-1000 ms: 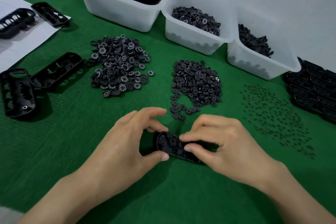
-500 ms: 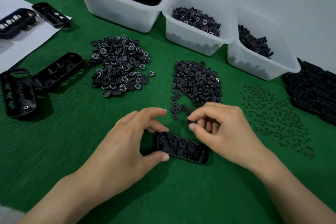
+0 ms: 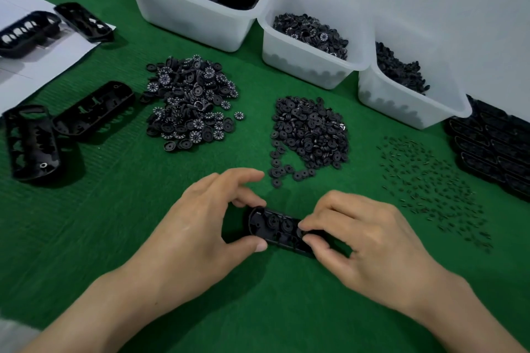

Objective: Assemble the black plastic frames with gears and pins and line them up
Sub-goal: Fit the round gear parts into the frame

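Note:
A black plastic frame (image 3: pixel 275 228) lies on the green mat in front of me with small gears seated in it. My left hand (image 3: pixel 200 223) grips its left end between thumb and fingers. My right hand (image 3: pixel 355 238) pinches a small part with thumb and forefinger over the frame's right half, which it hides. Beyond the hands lie a pile of numbered gears (image 3: pixel 189 106), a pile of plain small gears (image 3: pixel 309 135) and scattered pins (image 3: pixel 430 180).
Three white bins (image 3: pixel 200 20) of black parts stand at the back. Loose frames (image 3: pixel 91 112) lie at the left, two more on white paper (image 3: pixel 34 71). A row of frames (image 3: pixel 493 146) is lined up at the right edge.
My right hand lifted off the frame toward the plain gear pile, then came back down onto the frame's right half. The left hand kept its hold.

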